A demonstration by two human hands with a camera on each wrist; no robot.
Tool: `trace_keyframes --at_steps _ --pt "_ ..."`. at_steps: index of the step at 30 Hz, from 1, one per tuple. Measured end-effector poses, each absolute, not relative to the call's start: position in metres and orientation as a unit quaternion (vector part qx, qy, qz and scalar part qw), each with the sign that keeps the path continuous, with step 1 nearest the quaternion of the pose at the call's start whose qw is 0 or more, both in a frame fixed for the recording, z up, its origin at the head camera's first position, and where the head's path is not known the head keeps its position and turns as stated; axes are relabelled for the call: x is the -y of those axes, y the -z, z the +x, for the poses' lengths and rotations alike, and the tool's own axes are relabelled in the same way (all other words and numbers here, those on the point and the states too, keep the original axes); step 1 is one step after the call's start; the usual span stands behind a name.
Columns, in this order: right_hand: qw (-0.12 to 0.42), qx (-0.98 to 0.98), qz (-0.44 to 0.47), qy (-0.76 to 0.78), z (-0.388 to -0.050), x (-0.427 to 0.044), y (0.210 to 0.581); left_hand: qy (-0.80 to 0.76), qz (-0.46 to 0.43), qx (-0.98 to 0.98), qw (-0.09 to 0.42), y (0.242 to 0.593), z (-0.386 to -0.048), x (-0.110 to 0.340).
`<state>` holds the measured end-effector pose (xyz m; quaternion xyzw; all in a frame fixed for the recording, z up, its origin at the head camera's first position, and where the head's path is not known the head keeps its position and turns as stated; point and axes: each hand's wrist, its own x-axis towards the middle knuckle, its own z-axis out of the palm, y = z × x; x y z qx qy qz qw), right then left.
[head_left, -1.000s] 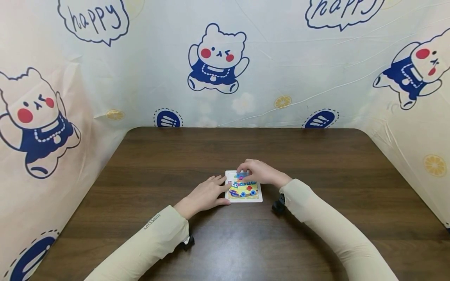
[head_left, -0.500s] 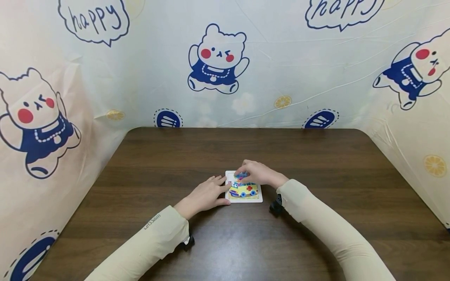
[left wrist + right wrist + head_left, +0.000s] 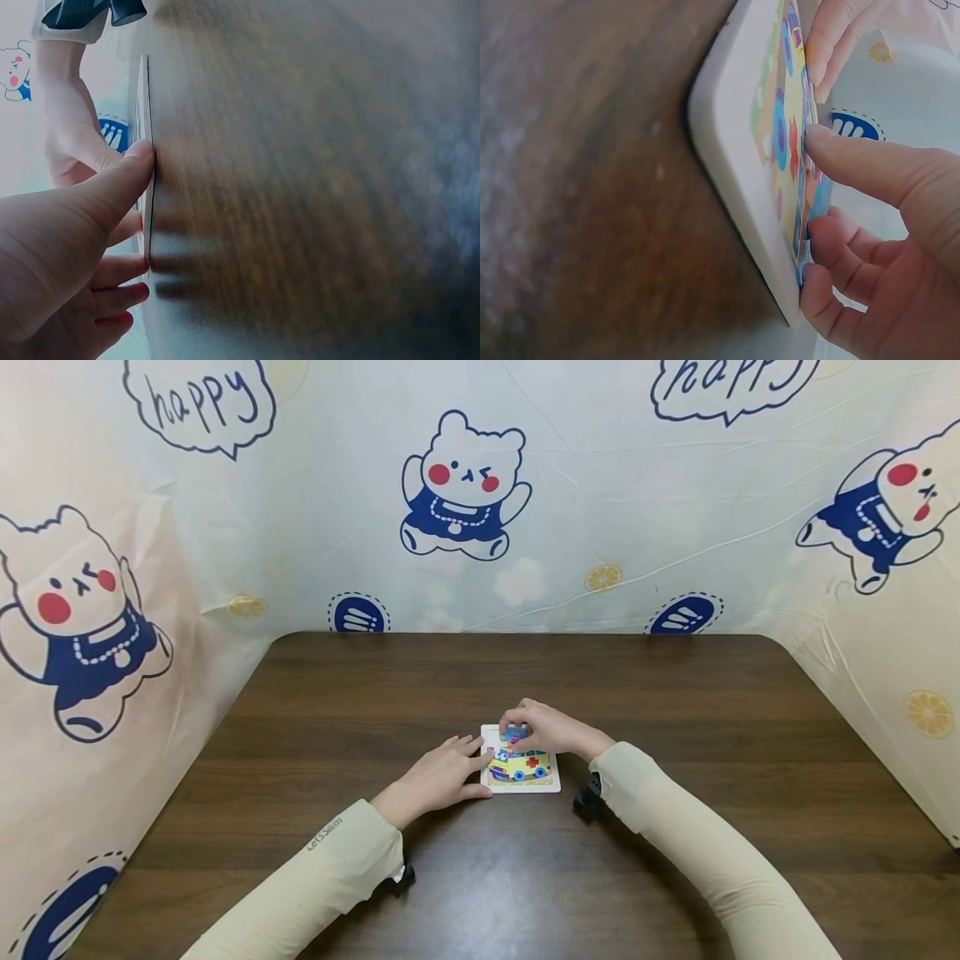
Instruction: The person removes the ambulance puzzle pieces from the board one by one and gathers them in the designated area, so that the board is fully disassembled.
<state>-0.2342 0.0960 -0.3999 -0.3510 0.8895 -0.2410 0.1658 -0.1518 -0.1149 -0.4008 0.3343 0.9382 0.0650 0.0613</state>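
Observation:
A square jigsaw puzzle board (image 3: 522,789) with a white rim lies flat on the table, showing a yellow ambulance with a red cross. My left hand (image 3: 438,775) rests along its left side, thumb against the near left corner and fingers reaching onto the left rim. Over the upper part of the picture, my right hand (image 3: 551,728) pinches a blue puzzle piece (image 3: 515,733) between thumb and fingers. In the right wrist view the piece (image 3: 821,196) appears tilted against the board; its far side is partly hidden by the fingers.
The brown wooden table (image 3: 360,685) extends all around the board. A printed cloth (image 3: 570,502) with bear drawings hangs behind and along both sides. A dark wrist camera (image 3: 588,802) sits under the right sleeve cuff, close to the tabletop.
My right hand has shifted slightly left over the board with the blue piece, and more of the piece shows between the fingers. My left hand and the board have stayed in place.

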Motion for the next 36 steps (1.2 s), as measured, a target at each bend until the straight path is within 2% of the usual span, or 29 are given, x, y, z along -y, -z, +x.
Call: trace_keyframes --at_steps 10,22,36 --pt "0.150 -0.900 -0.333 0.236 -0.2342 -0.0980 0.4011 -0.064 0.333 -0.938 0.065 0.4009 -0.1520 0.1147" --pt "0.161 -0.893 -0.344 0.240 -0.2376 -0.1042 0.4025 -0.068 0.324 -0.941 0.070 0.4033 -0.1539 0.1150" --pt "0.145 -0.909 -0.308 0.241 -0.2355 -0.1033 0.4015 -0.066 0.326 -0.941 0.067 0.4015 -0.1532 0.1142"
